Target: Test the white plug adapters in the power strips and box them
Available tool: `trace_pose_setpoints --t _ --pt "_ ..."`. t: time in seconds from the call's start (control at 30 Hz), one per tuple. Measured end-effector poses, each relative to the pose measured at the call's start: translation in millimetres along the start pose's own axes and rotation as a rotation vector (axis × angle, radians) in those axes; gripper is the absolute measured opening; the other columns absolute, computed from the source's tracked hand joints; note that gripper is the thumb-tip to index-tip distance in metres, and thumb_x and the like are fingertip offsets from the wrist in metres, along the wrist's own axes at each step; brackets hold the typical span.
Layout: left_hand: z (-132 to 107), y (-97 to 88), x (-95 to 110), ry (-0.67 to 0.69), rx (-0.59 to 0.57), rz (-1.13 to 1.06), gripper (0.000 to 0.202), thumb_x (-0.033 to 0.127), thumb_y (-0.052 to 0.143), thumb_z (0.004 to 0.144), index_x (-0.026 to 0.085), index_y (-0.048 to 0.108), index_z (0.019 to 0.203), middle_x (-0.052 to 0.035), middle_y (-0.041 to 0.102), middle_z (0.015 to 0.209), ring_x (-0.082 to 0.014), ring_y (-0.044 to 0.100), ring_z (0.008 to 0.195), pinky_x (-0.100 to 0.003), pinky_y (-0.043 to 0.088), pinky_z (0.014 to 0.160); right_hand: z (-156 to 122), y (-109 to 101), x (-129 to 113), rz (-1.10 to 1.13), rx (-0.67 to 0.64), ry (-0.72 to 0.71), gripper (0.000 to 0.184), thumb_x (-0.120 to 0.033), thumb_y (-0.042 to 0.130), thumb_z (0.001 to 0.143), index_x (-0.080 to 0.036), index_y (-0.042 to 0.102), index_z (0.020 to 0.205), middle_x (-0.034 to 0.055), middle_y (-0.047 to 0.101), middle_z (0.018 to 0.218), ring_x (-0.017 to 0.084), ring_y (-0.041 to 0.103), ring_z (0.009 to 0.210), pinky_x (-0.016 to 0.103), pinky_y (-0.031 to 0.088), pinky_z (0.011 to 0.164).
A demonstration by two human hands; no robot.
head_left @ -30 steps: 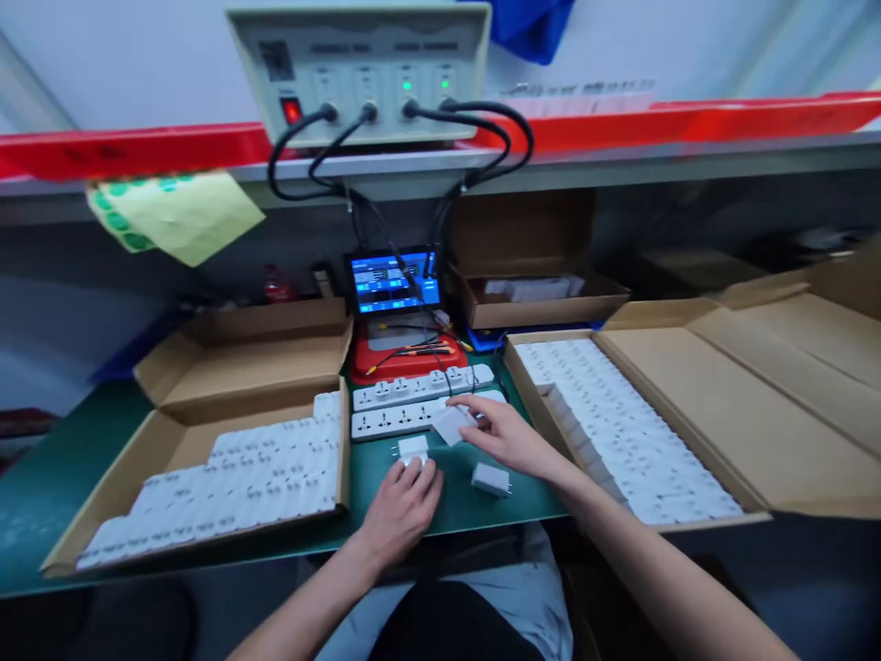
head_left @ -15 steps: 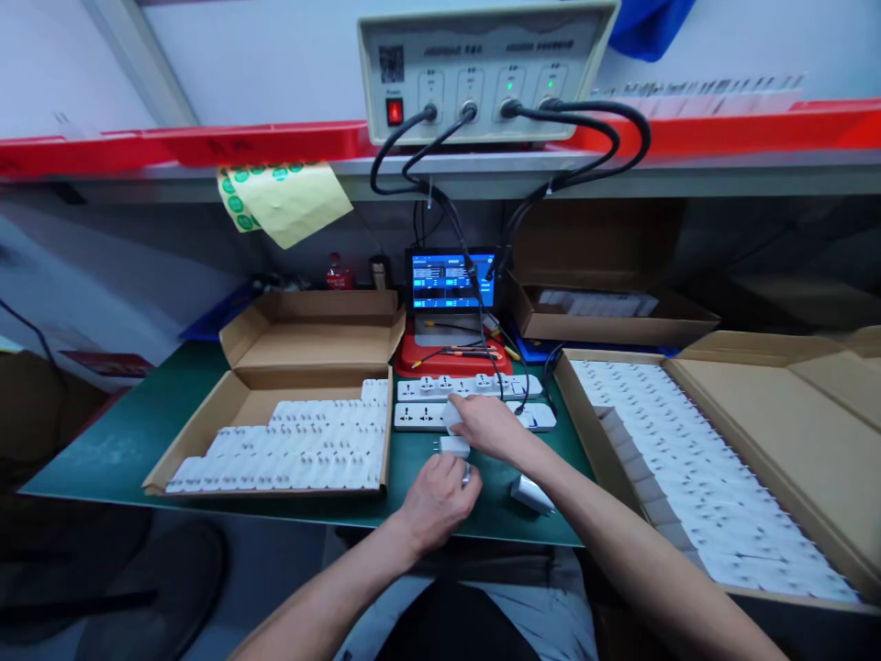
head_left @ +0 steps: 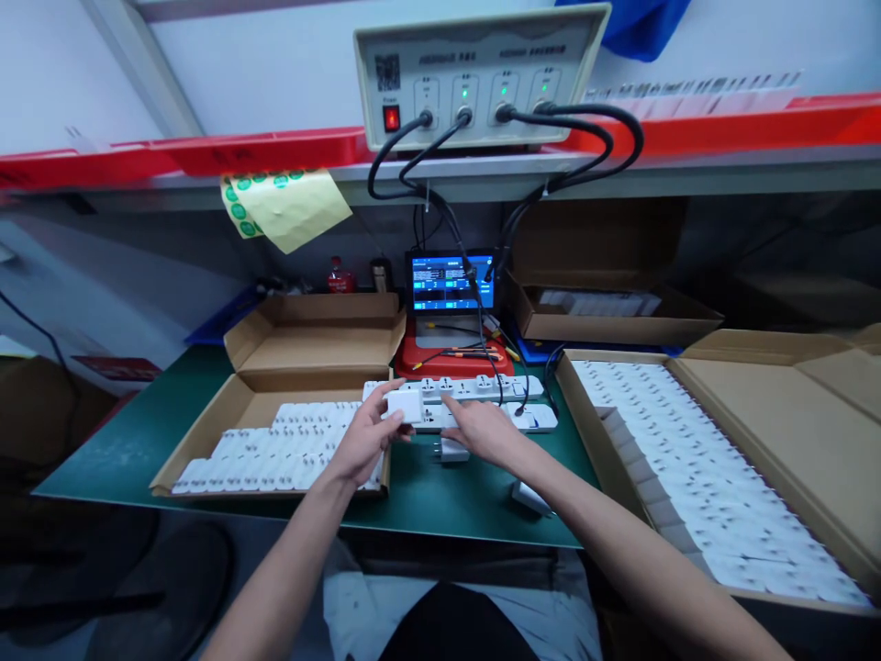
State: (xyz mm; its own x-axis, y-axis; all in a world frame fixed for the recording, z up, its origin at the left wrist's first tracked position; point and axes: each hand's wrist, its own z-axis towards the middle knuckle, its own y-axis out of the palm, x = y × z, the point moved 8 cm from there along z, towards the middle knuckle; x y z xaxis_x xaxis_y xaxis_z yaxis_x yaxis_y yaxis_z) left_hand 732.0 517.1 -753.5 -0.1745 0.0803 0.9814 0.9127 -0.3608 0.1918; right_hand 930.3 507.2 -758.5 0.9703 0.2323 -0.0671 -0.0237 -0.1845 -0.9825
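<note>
My left hand (head_left: 368, 439) pinches a white plug-in charger (head_left: 405, 406) in front of the power strips, near the left box's right edge. My right hand (head_left: 482, 430) reaches over the front white power strip (head_left: 543, 420), index finger stretched out and thumb apart from it. No held thing shows clearly between them. The rear power strip (head_left: 529, 386) lies just behind. Below my right fingertips a white charger (head_left: 454, 450) lies on the mat with its prongs to the left. Another charger (head_left: 529, 498) lies under my right forearm, partly hidden.
An open carton (head_left: 268, 386) of white chargers stands left, a larger carton (head_left: 585, 404) of them right. Behind the strips are a red tray (head_left: 413, 358) and a lit screen (head_left: 451, 283). Black cables hang from a tester (head_left: 482, 83) on the shelf. The green table (head_left: 427, 505) ends near my lap.
My left hand has moved up and left from the mat, now showing a charger in its fingers. My right hand stays by the strip. One more green light is lit on the tester.
</note>
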Motion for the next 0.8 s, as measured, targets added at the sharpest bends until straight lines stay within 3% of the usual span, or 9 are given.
trace_pose_setpoints --t 0.1,0.17,0.3,0.33,0.4,0.5,0.8 --pt "14 -5.7 6 0.007 0.034 0.051 0.062 0.057 0.088 0.090 0.027 0.066 0.140 -0.0073 0.074 0.125 -0.0190 0.073 0.092 -0.029 0.060 0.076 -20 -13 16 0.025 0.107 0.007 0.067 -0.056 0.063 0.111 -0.026 0.050 0.170 0.0206 0.080 0.139 0.038 0.081 0.115 0.042 0.061 0.094" --pt "22 -5.9 10 0.049 0.048 0.210 0.047 0.062 0.078 0.097 0.025 0.072 0.125 -0.0068 0.076 0.118 -0.0211 0.073 0.095 -0.031 0.060 0.078 -37 -21 33 0.049 0.183 0.009 0.060 -0.056 0.060 0.112 -0.025 0.059 0.164 0.0192 0.080 0.140 0.037 0.081 0.116 0.042 0.061 0.095" --pt "36 13.0 14 0.191 -0.103 0.685 0.022 0.042 0.065 0.103 0.023 0.077 0.104 -0.0074 0.078 0.114 -0.0268 0.073 0.111 -0.041 0.060 0.104 -68 -29 75 0.100 0.310 0.038 0.050 -0.053 0.054 0.113 -0.026 0.072 0.151 0.0147 0.082 0.140 0.034 0.080 0.116 0.043 0.061 0.097" --pt "39 18.3 12 0.219 -0.152 0.778 0.017 0.034 0.065 0.100 0.024 0.077 0.106 -0.0075 0.078 0.118 -0.0280 0.073 0.117 -0.043 0.057 0.111 -73 -29 86 0.113 0.328 0.052 0.049 -0.053 0.054 0.113 -0.026 0.074 0.149 0.0139 0.083 0.139 0.034 0.080 0.116 0.043 0.061 0.097" --pt "42 25.0 7 0.242 -0.224 0.910 0.027 0.024 0.067 0.094 0.025 0.076 0.119 -0.0078 0.076 0.130 -0.0293 0.071 0.128 -0.045 0.054 0.119 -81 -28 106 0.142 0.344 0.080 0.048 -0.053 0.055 0.112 -0.025 0.077 0.144 0.0132 0.085 0.134 0.033 0.080 0.113 0.042 0.061 0.095" --pt "46 28.1 -1 0.237 -0.277 1.011 0.042 0.022 0.071 0.091 0.026 0.072 0.133 -0.0091 0.071 0.142 -0.0308 0.068 0.136 -0.046 0.053 0.123 -86 -24 128 0.176 0.343 0.115 0.046 -0.053 0.057 0.111 -0.026 0.079 0.139 0.0118 0.087 0.125 0.032 0.081 0.107 0.039 0.061 0.091" --pt "55 33.8 -19 0.239 -0.332 1.147 0.058 0.014 0.074 0.088 0.026 0.066 0.144 -0.0140 0.071 0.153 -0.0366 0.068 0.144 -0.052 0.052 0.126 -67 -10 144 0.281 0.288 0.119 0.032 -0.045 0.063 0.106 -0.022 0.083 0.115 0.0121 0.086 0.116 0.030 0.079 0.106 0.036 0.057 0.089"
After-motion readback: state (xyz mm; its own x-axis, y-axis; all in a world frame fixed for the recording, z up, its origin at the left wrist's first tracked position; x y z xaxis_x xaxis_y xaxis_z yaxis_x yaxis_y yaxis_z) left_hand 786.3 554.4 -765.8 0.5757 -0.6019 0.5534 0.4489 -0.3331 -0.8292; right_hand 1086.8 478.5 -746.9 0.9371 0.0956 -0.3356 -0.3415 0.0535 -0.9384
